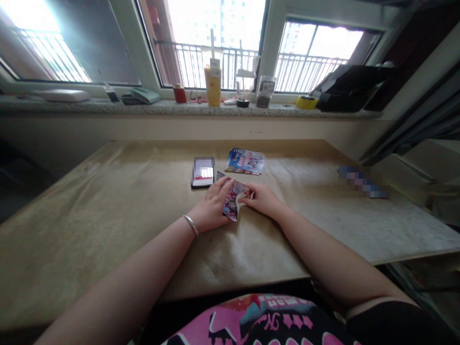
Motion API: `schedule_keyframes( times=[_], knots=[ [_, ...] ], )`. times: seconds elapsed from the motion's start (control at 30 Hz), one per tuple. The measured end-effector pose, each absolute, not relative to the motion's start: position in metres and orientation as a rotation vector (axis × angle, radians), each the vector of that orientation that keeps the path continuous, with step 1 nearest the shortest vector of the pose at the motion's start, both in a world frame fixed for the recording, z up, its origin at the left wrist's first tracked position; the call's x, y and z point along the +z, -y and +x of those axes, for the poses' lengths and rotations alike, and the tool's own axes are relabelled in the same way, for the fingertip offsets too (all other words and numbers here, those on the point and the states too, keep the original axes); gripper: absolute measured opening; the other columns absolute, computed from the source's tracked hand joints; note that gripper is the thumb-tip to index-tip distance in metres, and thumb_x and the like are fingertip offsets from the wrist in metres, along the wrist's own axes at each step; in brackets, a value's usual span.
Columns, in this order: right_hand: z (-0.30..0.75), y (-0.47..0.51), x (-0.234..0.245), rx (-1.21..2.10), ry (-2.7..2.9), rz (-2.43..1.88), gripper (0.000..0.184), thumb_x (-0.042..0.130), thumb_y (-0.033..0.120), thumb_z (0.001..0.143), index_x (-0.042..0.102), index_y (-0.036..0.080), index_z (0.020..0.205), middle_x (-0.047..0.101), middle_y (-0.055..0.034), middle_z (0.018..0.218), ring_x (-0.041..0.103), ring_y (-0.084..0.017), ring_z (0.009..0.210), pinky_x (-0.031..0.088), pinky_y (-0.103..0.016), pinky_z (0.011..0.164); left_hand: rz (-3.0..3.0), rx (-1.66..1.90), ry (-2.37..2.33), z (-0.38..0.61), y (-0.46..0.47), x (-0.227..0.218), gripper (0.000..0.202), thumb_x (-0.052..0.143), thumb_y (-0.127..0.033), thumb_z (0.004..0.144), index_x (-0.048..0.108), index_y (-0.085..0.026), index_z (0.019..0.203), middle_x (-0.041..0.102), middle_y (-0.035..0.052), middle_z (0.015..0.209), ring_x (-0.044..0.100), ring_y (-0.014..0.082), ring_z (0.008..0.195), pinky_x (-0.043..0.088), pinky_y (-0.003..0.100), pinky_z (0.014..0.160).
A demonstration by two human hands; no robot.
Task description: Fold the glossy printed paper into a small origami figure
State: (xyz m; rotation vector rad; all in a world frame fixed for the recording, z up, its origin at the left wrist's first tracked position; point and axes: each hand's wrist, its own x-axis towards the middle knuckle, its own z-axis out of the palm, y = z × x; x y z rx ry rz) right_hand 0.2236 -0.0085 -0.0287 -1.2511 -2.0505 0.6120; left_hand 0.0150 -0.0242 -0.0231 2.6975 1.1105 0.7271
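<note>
A colourful printed leaflet [230, 201], bent and creased, is between my hands above the middle of the table. My left hand [214, 203], with a silver bangle at the wrist, presses over its left side, fingers closed along it. The thumb and fingers of my right hand [259, 197] pinch its right edge, where the paper curls up and a pale inner side shows. Just beyond lies a small stack of similar printed leaflets [246, 161]. A phone [203, 172] with a lit screen rests left of the stack, close to my left fingertips.
The table [125, 215] has a tan cover. A blurred bluish flat item [362, 182] lies at its right. On the stone windowsill [143, 109] stand a yellow cup [213, 88], a red jar [179, 94], a clear container [266, 92], yellow tape [306, 102] and a black box [345, 91].
</note>
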Motion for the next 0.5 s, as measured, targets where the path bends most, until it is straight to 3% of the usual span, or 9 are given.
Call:
schedule_keyframes(
  times=[0.13,0.27,0.5],
  knots=[
    [0.221,0.0119,-0.0281,0.584,2.118,-1.22,0.011,0.066,0.026,0.073,0.059,0.018,0.074,0.057,0.003,0.064,0.049,-0.01,0.057,0.038,-0.022,0.055,2.789,0.749,-1.102,0.0152,0.0228,-0.0224,0.102,0.072,-0.043,0.064,0.017,-0.012,0.144,0.023,0.0211,0.146,0.025,0.0358,0.134,0.026,0.049,0.111],
    [0.2208,0.0138,-0.0258,0.594,2.09,-1.236,0.011,0.064,0.027,0.075,0.061,0.018,0.08,0.058,0.0024,0.067,0.05,-0.01,0.058,0.039,-0.022,0.056,2.884,0.767,-1.059,0.0149,0.0214,-0.0215,0.102,0.071,-0.044,0.066,0.014,-0.011,0.144,0.022,0.0213,0.147,0.025,0.0354,0.134,0.025,0.049,0.111],
    [0.2208,0.0141,-0.0267,0.637,2.063,-1.214,0.01,0.065,0.026,0.074,0.061,0.018,0.079,0.059,0.0025,0.065,0.051,-0.01,0.056,0.04,-0.022,0.056,2.939,0.854,-0.938,0.0147,0.019,-0.0227,0.104,0.07,-0.043,0.069,0.005,-0.015,0.145,0.027,0.0175,0.146,0.009,0.0371,0.139,0.018,0.056,0.113]
  ],
)
